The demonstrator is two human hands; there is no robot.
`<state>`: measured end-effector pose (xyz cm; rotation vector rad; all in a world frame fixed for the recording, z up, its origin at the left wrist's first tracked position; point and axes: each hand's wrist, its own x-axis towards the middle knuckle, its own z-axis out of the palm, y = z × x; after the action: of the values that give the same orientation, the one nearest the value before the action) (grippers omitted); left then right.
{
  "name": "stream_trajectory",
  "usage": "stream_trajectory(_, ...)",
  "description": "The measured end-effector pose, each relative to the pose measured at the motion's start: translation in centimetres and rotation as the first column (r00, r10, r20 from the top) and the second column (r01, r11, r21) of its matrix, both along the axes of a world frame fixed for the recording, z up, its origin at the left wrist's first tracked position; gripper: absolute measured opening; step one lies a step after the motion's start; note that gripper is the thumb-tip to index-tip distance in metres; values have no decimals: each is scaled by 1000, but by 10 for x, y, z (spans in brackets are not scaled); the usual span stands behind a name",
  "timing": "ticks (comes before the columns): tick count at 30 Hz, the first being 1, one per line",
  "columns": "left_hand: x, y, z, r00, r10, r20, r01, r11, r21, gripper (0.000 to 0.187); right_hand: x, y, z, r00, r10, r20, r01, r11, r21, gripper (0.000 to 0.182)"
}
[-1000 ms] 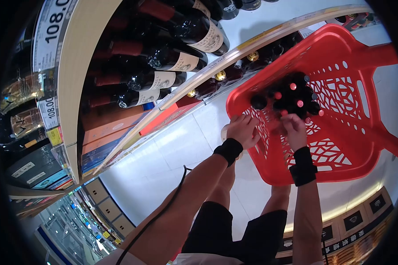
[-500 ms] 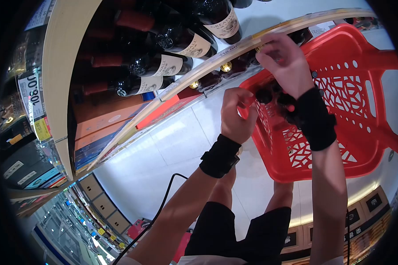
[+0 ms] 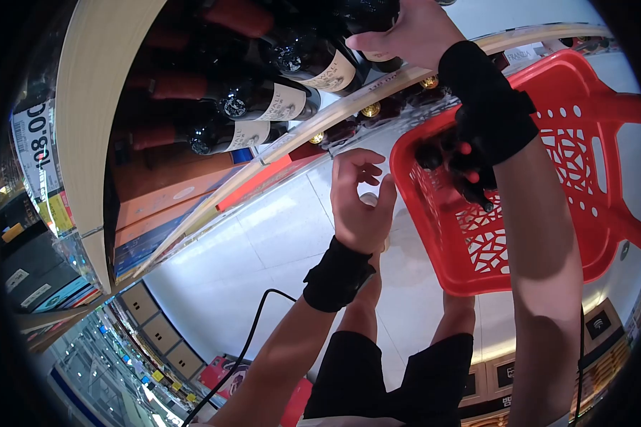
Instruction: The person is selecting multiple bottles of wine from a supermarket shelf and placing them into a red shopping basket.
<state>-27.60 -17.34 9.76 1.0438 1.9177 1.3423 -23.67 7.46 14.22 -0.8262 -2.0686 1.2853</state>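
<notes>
At the top of the shelf, my right hand [image 3: 413, 35] is wrapped round a dark wine bottle [image 3: 370, 16], its thumb across the body and part of the label covered. More dark bottles with cream labels, among them one bottle [image 3: 281, 103], lie on the shelf to the left. My left hand [image 3: 363, 203] hangs in the air left of the basket, fingers curled but apart, with nothing in it. Inside the red basket [image 3: 434, 263] are several dark bottles [image 3: 429, 155], partly hidden by my right wrist.
The pale shelf edge [image 3: 320, 128] curves between the bottles and the basket. Below it is another row of bottles with gold tops [image 3: 370, 109]. Boxes [image 3: 157, 206] stand at the left. A black cable [image 3: 253, 331] hangs near my left forearm.
My right hand has moved up from above the basket and taken hold of a bottle on the shelf. My left hand has shifted slightly left and down.
</notes>
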Motion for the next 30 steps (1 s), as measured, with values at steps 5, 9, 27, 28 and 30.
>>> stream_trajectory(5,0,-12,-4,998,-47,-44,46,998,-37,32,-3,9,-4,997,-27,74,20,995,101,86)
stream_trajectory(9,-1,-16,-11,999,-45,-29,44,999,-28,32,-6,8,-5,1000,-27,12,24,974,225,77)
stream_trajectory(27,7,8,-6,990,-128,-58,121,987,-110,39,55,-32,6,901,-248,-356,239,969,-68,50)
stream_trajectory(28,9,14,-2,995,-103,-1,102,988,-112,42,64,-30,9,900,-290,-326,279,957,-81,50)
stream_trajectory(30,14,27,5,992,-51,111,65,990,-121,48,87,-30,24,890,-373,-263,358,928,-104,50)
